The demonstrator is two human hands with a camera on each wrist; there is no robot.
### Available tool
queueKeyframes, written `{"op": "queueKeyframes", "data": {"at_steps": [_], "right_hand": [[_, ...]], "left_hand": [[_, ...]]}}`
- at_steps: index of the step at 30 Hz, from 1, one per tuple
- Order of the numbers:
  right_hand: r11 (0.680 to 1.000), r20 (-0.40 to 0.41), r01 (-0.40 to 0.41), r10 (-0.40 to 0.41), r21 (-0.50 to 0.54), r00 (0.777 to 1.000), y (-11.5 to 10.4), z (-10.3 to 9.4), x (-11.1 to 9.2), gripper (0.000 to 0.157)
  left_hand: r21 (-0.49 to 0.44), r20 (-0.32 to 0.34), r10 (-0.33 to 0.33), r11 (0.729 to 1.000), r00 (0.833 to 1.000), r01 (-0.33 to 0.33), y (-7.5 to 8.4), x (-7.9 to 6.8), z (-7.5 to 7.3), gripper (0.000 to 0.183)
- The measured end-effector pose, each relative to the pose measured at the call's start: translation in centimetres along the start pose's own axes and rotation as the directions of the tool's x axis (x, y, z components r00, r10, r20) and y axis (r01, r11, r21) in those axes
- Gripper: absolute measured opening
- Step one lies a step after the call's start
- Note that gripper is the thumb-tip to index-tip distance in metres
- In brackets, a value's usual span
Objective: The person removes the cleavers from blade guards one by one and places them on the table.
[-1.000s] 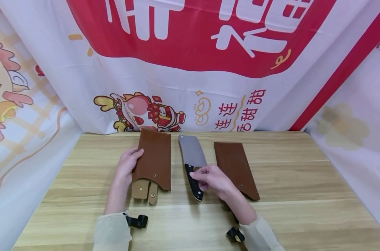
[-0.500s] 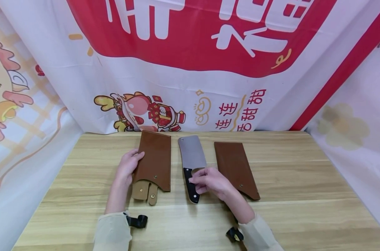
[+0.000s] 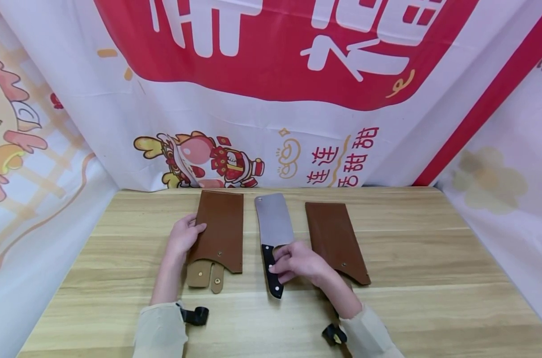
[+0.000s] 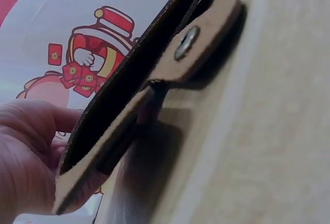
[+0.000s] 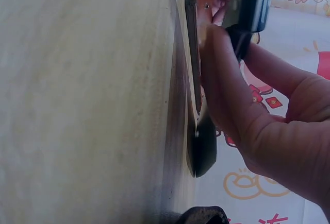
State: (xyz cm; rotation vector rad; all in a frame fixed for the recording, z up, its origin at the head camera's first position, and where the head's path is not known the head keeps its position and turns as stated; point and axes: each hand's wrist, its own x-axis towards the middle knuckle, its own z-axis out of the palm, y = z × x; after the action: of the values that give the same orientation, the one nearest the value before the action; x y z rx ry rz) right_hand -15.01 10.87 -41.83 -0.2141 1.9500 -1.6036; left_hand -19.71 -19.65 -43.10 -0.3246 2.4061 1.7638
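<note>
In the head view, my left hand [image 3: 184, 235] holds the left edge of a brown leather knife sheath [image 3: 219, 223], thumb on top. The sheath's tan snap straps [image 3: 199, 273] stick out of its near end; in the left wrist view its mouth gapes beside a strap with a metal snap [image 4: 186, 44]. To the right of it, a cleaver [image 3: 274, 219] points its grey blade away from me. My right hand [image 3: 299, 261] pinches its black riveted handle [image 3: 272, 278] between thumb and fingers. In the right wrist view, the handle end [image 5: 250, 7] rises above the tabletop.
A second brown sheath [image 3: 335, 238] lies right of the cleaver, its near end partly behind my right forearm. The wooden table [image 3: 431, 278] meets a printed white and red cloth [image 3: 271, 94] at its back edge. Cloth also hangs on both sides.
The left sheath has come slightly toward me and lies flatter, my left hand still on it. The cleaver's handle has swung a little left and nearer, with my right hand on it.
</note>
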Motion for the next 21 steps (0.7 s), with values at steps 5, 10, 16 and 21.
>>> {"op": "queueKeyframes", "data": {"at_steps": [5,10,16,21], "right_hand": [[0.998,0.000,-0.029,0.029,-0.053,1.000,0.09,0.12,0.05,0.020],[0.993,-0.015,-0.058,0.057,-0.102,0.998,0.05,0.27,0.00,0.022],[0.987,-0.014,-0.035,0.033,-0.156,0.999,0.16,0.42,-0.07,0.023],[0.969,-0.011,0.005,-0.008,-0.248,1.000,-0.03,0.20,-0.18,0.020]], "left_hand": [[0.157,-0.069,0.030,0.987,0.997,-0.019,-0.07,0.02,-0.07,0.055],[0.251,-0.089,0.053,0.968,0.995,-0.029,0.11,-0.11,-0.15,0.052],[0.323,-0.082,0.064,0.946,0.995,-0.034,0.44,-0.42,-0.20,0.051],[0.408,-0.081,0.085,0.912,0.993,-0.045,0.50,-0.56,-0.22,0.048]]}}
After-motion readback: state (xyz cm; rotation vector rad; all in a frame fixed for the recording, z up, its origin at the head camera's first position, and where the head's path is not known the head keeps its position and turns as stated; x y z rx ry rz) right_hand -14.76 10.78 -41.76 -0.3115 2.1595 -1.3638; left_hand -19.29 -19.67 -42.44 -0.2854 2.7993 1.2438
